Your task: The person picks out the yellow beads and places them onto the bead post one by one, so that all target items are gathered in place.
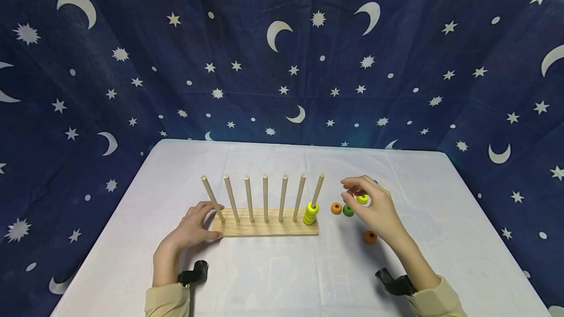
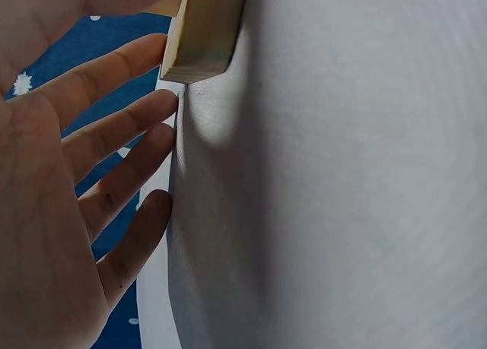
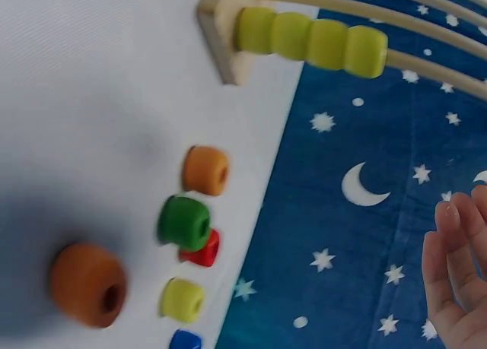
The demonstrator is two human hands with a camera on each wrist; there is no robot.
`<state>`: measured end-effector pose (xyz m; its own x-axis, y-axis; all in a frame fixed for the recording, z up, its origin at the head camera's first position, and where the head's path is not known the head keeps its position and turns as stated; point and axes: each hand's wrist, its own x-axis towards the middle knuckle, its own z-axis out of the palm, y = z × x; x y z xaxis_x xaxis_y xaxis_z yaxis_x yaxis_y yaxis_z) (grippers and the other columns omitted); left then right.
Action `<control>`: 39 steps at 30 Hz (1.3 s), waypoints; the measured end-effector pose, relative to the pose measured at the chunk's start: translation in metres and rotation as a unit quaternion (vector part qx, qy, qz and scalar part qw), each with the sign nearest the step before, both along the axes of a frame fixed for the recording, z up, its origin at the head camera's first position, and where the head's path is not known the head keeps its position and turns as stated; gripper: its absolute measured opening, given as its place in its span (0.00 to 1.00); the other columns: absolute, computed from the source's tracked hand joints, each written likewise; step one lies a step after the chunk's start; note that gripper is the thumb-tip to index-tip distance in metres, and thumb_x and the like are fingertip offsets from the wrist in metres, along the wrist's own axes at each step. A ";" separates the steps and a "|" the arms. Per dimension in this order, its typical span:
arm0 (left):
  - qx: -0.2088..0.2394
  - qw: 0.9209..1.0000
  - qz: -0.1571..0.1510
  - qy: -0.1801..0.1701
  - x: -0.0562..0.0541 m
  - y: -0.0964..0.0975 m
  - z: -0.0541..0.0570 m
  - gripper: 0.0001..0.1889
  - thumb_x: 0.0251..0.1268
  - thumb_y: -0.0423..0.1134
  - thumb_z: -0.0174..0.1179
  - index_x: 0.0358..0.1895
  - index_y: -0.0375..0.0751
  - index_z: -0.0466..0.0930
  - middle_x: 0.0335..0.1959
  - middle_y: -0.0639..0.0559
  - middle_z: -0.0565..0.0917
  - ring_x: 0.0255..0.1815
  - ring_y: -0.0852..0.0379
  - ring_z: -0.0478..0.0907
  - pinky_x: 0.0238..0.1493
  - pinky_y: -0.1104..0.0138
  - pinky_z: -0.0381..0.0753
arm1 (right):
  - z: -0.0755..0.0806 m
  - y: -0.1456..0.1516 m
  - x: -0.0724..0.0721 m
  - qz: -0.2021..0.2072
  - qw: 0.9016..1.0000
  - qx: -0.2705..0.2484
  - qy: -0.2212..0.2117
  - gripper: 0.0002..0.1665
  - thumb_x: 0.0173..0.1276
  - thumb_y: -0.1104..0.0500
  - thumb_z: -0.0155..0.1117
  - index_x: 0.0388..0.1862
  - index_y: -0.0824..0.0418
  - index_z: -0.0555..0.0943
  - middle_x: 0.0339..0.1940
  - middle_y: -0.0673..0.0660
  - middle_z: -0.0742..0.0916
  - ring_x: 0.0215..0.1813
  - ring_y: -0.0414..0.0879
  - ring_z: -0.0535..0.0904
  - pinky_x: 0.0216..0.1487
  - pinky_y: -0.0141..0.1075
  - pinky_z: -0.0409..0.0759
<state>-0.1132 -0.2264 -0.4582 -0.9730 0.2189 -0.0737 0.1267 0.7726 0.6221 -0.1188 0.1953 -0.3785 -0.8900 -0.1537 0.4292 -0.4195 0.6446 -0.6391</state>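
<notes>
A wooden peg board [image 1: 269,230] stands on the table with a row of upright pegs. Several yellow beads [image 3: 327,43] are stacked on its rightmost peg; the other pegs are bare. My left hand [image 1: 192,226] holds the board's left end, thumb at the near edge and index finger toward the far edge; its other fingers [image 2: 125,170] spread out beside the wood. To the right of the board, my right hand [image 1: 374,204] hovers above loose beads. Its thumb and fingers are apart, with nothing visible between them.
Loose beads lie right of the board: an orange bead [image 3: 205,170], a green bead [image 3: 185,222], a red bead [image 3: 202,249], a yellow bead [image 3: 183,299], a blue bead [image 3: 186,340] and a nearer orange bead [image 1: 370,237]. A star-patterned blue cloth [image 1: 246,62] hangs behind the white table [image 1: 273,278].
</notes>
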 end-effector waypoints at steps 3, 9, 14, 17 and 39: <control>0.001 1.000 0.002 -0.002 0.000 0.000 0.000 0.33 0.40 0.40 0.75 0.57 0.45 0.76 0.64 0.38 0.71 0.63 0.35 0.65 0.61 0.35 0.63 | -0.008 0.009 -0.002 -0.004 1.000 0.005 -0.008 0.16 0.60 0.63 0.68 0.47 0.54 0.82 0.39 0.49 0.86 0.40 0.31 0.77 0.43 0.23 0.75; -0.001 1.000 0.001 0.000 -0.001 0.000 -0.002 0.33 0.41 0.40 0.74 0.57 0.45 0.76 0.64 0.38 0.71 0.64 0.35 0.65 0.61 0.34 0.63 | -0.026 0.028 -0.006 -0.012 1.000 0.011 -0.007 0.15 0.61 0.65 0.67 0.47 0.56 0.82 0.39 0.54 0.86 0.39 0.30 0.77 0.42 0.25 0.77; -0.002 1.000 -0.001 0.002 -0.001 -0.001 -0.003 0.33 0.41 0.40 0.74 0.57 0.44 0.76 0.64 0.38 0.71 0.63 0.35 0.65 0.60 0.34 0.63 | -0.038 0.044 -0.007 -0.027 0.999 0.021 -0.019 0.15 0.61 0.64 0.68 0.47 0.58 0.82 0.39 0.54 0.86 0.38 0.27 0.76 0.41 0.23 0.77; -0.002 1.000 0.000 0.001 -0.001 -0.001 -0.002 0.33 0.41 0.40 0.74 0.57 0.44 0.76 0.64 0.38 0.71 0.64 0.34 0.65 0.60 0.34 0.63 | -0.044 0.052 -0.007 -0.037 0.999 0.026 -0.028 0.15 0.60 0.65 0.68 0.48 0.59 0.81 0.39 0.54 0.85 0.38 0.27 0.75 0.41 0.23 0.77; -0.005 1.000 0.002 -0.005 -0.001 0.000 -0.002 0.33 0.41 0.40 0.74 0.57 0.45 0.76 0.65 0.38 0.71 0.64 0.34 0.64 0.61 0.34 0.62 | -0.077 0.109 -0.023 -0.106 0.988 0.093 -0.056 0.15 0.58 0.66 0.68 0.45 0.63 0.82 0.36 0.57 0.86 0.36 0.33 0.76 0.36 0.20 0.75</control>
<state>-0.1146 -0.2261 -0.4599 -0.9732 0.2133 -0.0859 0.1166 0.7796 0.6153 -0.1421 0.3042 -0.4558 -0.9507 -0.0260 0.3089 -0.1965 0.8214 -0.5355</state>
